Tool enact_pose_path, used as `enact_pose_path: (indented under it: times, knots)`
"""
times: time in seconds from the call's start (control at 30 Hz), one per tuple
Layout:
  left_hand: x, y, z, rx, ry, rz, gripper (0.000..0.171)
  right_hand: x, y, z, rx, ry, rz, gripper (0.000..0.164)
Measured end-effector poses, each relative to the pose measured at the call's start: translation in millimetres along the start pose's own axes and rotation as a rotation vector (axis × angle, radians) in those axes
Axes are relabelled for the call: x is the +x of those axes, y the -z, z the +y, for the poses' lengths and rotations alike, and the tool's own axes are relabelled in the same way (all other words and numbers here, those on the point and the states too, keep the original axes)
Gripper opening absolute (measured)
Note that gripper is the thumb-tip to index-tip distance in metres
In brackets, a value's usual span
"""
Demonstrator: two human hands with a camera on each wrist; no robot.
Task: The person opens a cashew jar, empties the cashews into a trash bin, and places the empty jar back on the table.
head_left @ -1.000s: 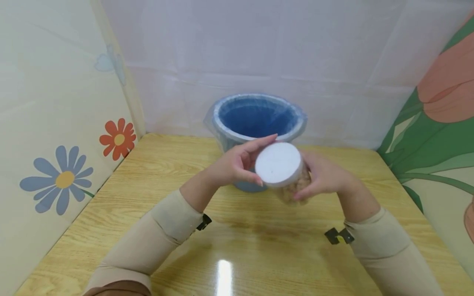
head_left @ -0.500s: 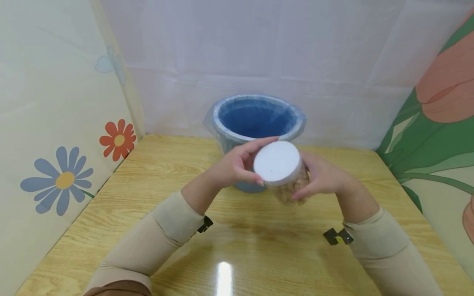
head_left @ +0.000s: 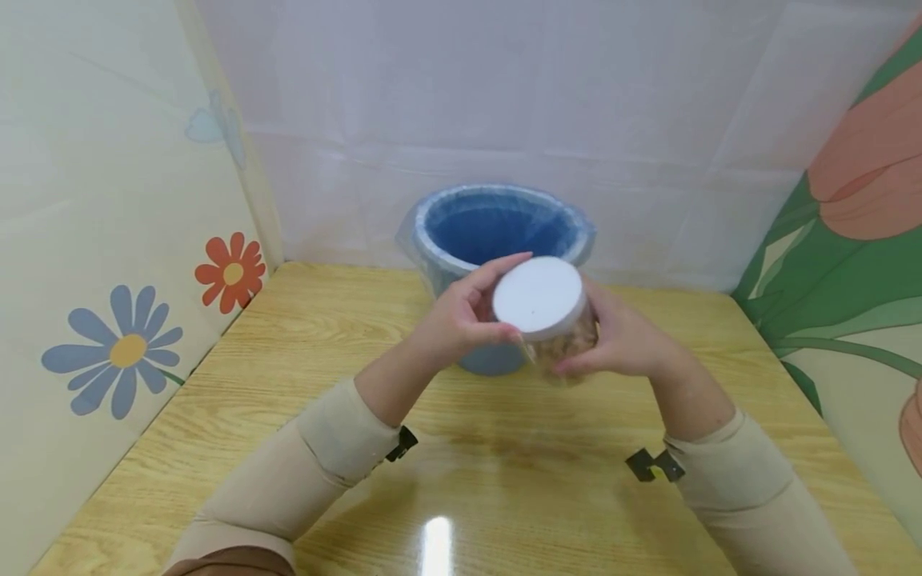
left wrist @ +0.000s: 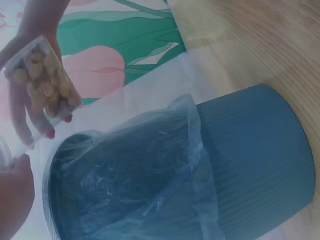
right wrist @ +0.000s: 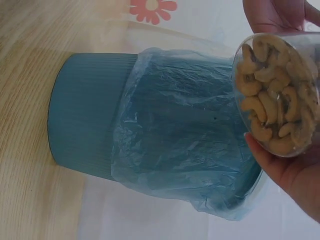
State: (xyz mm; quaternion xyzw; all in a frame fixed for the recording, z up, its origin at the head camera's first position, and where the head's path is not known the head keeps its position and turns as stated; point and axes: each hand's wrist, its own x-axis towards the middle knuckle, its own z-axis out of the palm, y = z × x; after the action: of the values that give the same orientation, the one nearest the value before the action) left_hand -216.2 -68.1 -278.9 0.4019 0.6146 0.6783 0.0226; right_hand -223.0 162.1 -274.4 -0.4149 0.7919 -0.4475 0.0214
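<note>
A clear plastic jar of cashews (right wrist: 275,95) with a white screw lid (head_left: 539,294) is held up between both hands, tilted, above the table and in front of a blue bin. My left hand (head_left: 461,316) grips the lid from the left, thumb on its near edge and fingers reaching round the far side. From the right, my right hand (head_left: 625,332) holds the jar's clear body, its thumb across the near side. Nuts show through the base in both wrist views. Part of my left hand (left wrist: 15,195) appears at the left wrist view's lower left.
The ribbed blue bin (head_left: 490,360) stands at the back of the wood-grain table (head_left: 346,320), lined with a thin clear plastic bag (right wrist: 165,125) folded over its rim. A white backdrop (head_left: 432,96) rises behind, with flower-printed panels on both sides.
Both hands and the jar have risen slightly, towards the bin's rim. The lid covers a little more of the bin's front edge in the head view. The bin has stayed put.
</note>
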Motion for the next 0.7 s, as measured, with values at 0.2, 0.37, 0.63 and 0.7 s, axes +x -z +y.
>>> enact_pose_path:
  times: [0.2,0.37,0.63,0.7]
  knots:
    - [-0.3,-5.3,0.9,-0.022,0.01,0.116,0.104,3.1,-3.6,-1.3,-0.085,-0.035,0.096,0.096]
    - [-0.3,-6.8,0.4,-0.015,0.028,0.159,0.104,4.2,-4.7,-1.1,-0.118,-0.037,0.125,0.095]
    - [-1.3,-4.4,-0.3,-0.054,0.038,0.136,0.107,4.1,-3.3,-0.3,-0.149,-0.045,0.131,0.095]
    - [-1.0,-2.7,0.0,-0.067,0.029,0.116,0.107,3.8,-1.6,-0.9,-0.136,-0.041,0.116,0.095]
